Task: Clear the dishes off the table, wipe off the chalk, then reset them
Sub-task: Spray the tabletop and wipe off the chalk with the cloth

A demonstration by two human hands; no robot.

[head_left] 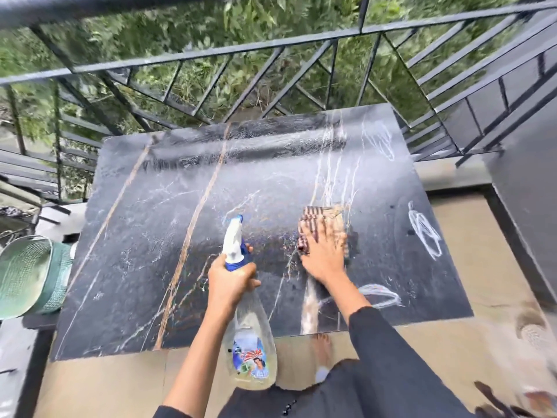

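The chalk is only on the right part of the dark marble table [135,236]. I see three white scribbles there: one chalk mark at the far corner [380,140], one at the right edge [425,232] and one near the front edge [381,294]. The rest of the top looks wet and streaky, with no dishes on it, so I judge that the clearing is done and the wiping step is now in hand, perhaps a little more than half finished.

The striped cloth [320,217] lies on the table right of its middle, left of the three marks and not touching any of them. The right hand [324,256] presses on it from above with the fingers flat and a little spread; it is blurred. The left hand [230,282] is just beside it, its fingers curled round the neck of the spray bottle [250,336], which has its nozzle toward the table.

The next move, I think, calls for sliding the cloth to the right over the marks, with firm flat pressure, and maybe more spray first.

A green basket [27,273] stands left of the table; I cannot tell what it holds. A black railing [211,52] and leaves are behind.
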